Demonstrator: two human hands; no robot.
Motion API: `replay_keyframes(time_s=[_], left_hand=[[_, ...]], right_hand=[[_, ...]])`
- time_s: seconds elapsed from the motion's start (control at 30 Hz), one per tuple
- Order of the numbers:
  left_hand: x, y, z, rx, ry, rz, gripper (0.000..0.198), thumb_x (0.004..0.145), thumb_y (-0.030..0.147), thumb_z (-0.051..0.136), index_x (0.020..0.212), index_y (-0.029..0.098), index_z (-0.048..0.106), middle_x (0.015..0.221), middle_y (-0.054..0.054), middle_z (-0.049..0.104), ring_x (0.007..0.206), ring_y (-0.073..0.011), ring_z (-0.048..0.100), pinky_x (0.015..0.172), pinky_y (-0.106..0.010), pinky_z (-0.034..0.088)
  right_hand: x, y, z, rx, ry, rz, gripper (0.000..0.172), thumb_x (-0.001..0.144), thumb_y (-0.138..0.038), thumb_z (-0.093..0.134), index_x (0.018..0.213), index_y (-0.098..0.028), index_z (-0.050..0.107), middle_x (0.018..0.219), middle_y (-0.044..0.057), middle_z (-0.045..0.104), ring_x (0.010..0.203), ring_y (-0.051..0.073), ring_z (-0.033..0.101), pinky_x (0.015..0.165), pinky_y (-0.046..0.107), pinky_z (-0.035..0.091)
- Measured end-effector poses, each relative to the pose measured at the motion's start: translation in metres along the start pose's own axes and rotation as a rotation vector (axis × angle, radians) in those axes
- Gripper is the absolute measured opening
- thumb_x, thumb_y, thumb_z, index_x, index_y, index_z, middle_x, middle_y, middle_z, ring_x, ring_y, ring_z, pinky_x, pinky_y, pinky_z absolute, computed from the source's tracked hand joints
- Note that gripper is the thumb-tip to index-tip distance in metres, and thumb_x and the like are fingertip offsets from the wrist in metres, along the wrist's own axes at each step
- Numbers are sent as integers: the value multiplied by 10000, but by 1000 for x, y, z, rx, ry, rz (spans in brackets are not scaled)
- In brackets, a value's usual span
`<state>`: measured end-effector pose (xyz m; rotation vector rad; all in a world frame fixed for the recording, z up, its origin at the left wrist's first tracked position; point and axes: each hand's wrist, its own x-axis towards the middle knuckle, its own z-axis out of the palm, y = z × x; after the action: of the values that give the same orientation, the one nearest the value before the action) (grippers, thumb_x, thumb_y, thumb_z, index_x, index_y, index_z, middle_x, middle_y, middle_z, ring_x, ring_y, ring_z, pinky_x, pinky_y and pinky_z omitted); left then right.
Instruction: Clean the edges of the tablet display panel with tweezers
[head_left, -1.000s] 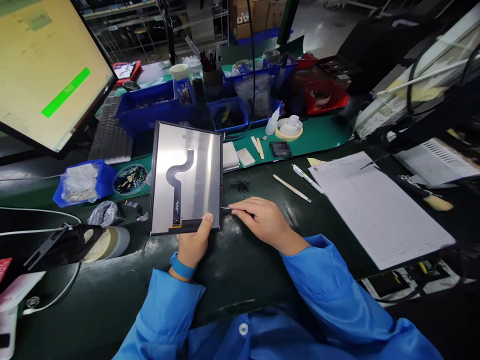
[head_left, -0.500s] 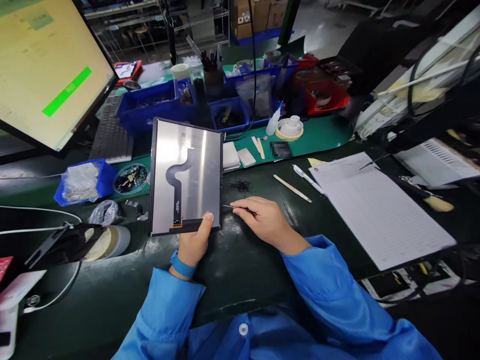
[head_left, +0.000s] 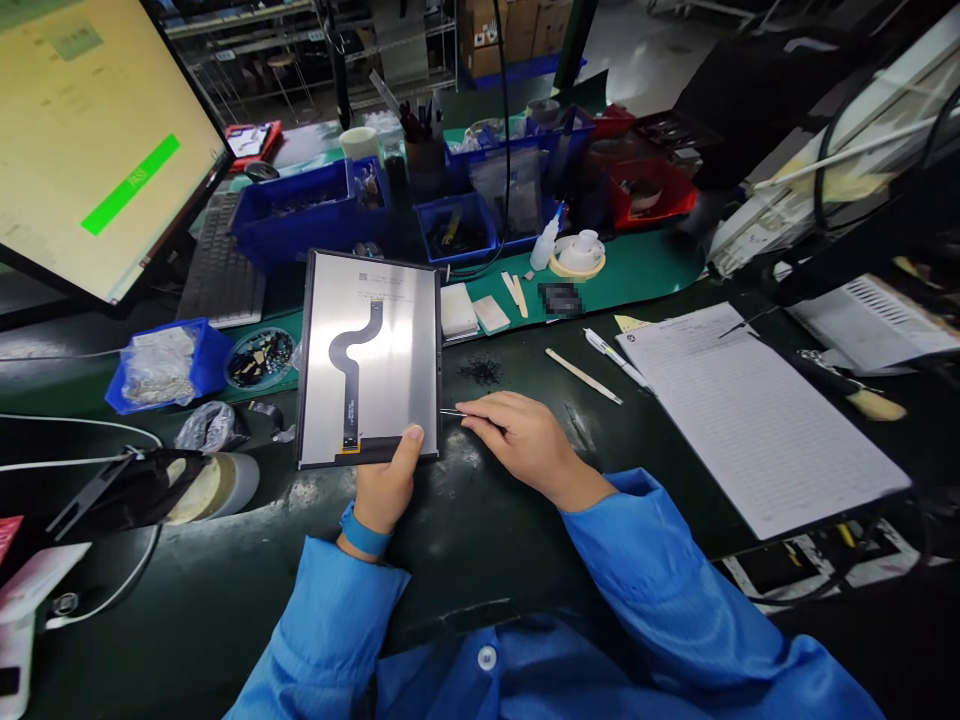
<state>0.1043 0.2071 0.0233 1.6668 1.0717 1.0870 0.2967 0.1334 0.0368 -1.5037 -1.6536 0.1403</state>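
Observation:
My left hand [head_left: 385,488] grips the lower edge of a display panel [head_left: 397,370], thumb on its silvery back and fingers hidden behind it. The panel is held up, tilted, above the bench. A black flex cable [head_left: 349,385] curves in an S down its back, with a gold-coloured end near the bottom. My right hand [head_left: 525,440] is closed in a pinch on thin metal tweezers [head_left: 450,412], whose tips are at the panel's right edge, near the lower corner. Whether the tips touch the edge I cannot tell. Behind that hand lies a small heap of black scraps [head_left: 481,370].
A pale flat stick [head_left: 583,376], a white pen [head_left: 616,358] and a lined paper sheet [head_left: 765,420] lie to the right. Blue bins [head_left: 300,205] and a red bin [head_left: 652,195] line the back. At the left are a monitor [head_left: 105,120] and a tape roll [head_left: 236,480].
The panel has tipped slightly, its top edge now lower and its glare shifted. My right hand has moved a touch left with the tweezers, which stay at the panel's right edge.

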Motion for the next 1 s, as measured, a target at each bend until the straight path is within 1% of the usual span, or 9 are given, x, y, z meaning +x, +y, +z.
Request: replay_keyframes(time_s=[0.17,0.37,0.47,0.67,0.8,0.9,1.0], left_hand=[[1,1,1,5,-3,8,527,878,548,680,1207,138,715,1140,-131,750,1165,-262,687,1109,-407,515],[0,-2,1,-2,-24,8,541,880,555,676,1238,149,700,1166,-130,740,1202,-269,667,1129,-420,499],[0,-3,1,-2,-38,10,555,883,562,670,1262,157,687,1179,-128,735,1235,-272,648,1149,-430,481],[0,-2,1,10,-38,17,581,888,567,662,1301,159,662,1246,-139,708,1311,-285,597,1215,-460,399],[1,-1,1,6,-48,17,583,890,570,658,1300,156,664,1231,-141,714,1273,-285,623,1180,-449,445],[1,0,1,8,-40,1,586,887,577,659,1293,155,669,1192,-137,729,1232,-279,648,1148,-434,480],[0,1,1,0,-35,-5,591,878,577,667,1288,152,669,1175,-130,734,1226,-275,651,1149,-426,478]], right_hand=[[0,0,1,-29,15,-33,163,976,-170,652,1089,-184,768,1002,63,800,885,214,736,813,348,589],[0,-1,1,-61,24,-55,169,984,-165,641,1091,-193,768,1014,52,803,887,203,734,809,339,587],[-1,-2,1,-87,22,-56,180,990,-167,632,1100,-201,770,1021,47,804,880,198,731,795,335,587],[-1,-2,0,-123,31,-62,192,999,-171,618,1101,-205,778,1017,44,807,856,190,735,771,321,588],[-2,-2,0,-83,2,-44,202,998,-178,624,1138,-202,767,1052,51,809,896,197,762,826,322,607],[-3,-2,0,-54,-31,-8,229,1001,-190,619,1183,-234,752,1097,39,802,961,201,768,891,325,615],[-4,-2,0,-35,-62,10,235,1004,-196,609,1187,-242,749,1089,38,801,953,201,767,891,330,622]])
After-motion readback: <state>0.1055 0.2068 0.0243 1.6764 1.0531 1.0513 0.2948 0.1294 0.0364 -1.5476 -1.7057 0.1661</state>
